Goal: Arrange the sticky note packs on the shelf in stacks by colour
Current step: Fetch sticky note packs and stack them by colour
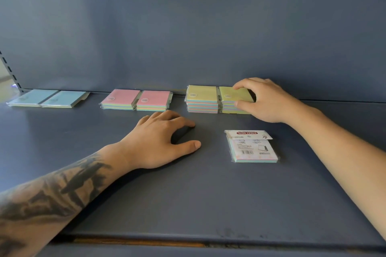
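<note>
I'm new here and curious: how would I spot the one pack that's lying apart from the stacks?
On the blue shelf, stacks line the back wall. One lone pack lies nearer the front, below the yellow stacks. It alone shows its printed label side, not a plain colour.

Legible text: one item only. The loose sticky note pack [252, 146], lying label side up on the shelf [188, 194], carries a red banner along its far edge reading "STICKY NOTE", white capitals, printed upside down to the camera. Below the banner: blocks of small print, small diagrams and a line near the pack's near edge, all too fine to read. Round white stickers on the pink packs [135, 100] and yellow packs [219, 98]: print illegible.
</note>
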Available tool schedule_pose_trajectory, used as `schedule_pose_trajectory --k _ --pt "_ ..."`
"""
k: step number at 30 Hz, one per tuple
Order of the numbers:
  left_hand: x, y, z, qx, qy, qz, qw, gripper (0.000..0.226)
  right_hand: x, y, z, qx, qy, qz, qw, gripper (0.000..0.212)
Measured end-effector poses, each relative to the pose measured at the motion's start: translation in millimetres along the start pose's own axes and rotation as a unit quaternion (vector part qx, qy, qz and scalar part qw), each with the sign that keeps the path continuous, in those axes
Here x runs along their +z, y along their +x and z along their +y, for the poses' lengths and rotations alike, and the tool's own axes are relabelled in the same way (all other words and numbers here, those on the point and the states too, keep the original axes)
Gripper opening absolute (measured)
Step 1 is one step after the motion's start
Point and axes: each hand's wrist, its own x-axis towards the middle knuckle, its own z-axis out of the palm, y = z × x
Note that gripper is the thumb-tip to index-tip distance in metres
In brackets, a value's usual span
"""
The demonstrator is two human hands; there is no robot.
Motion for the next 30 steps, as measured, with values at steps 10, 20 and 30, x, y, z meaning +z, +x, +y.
schedule_pose_trajectory --k 10,20,30 --pt "-29 13 54 0.069 0.038 -0.063 0.995 0.078 -25 -36 -13 -0.044 0.068 -0.039 0.996 0.007" --pt "6 29 57 0.156 -0.108 -0.045 0.981 0.050 -21 -57 4 -0.034 0.253 -0.229 0.939 0.031" --pt "0 35 56 0.040 -0.387 0.008 0.921 0.055 -9 -56 0 -0.052 0.318 -0.152 0.934 0.019"
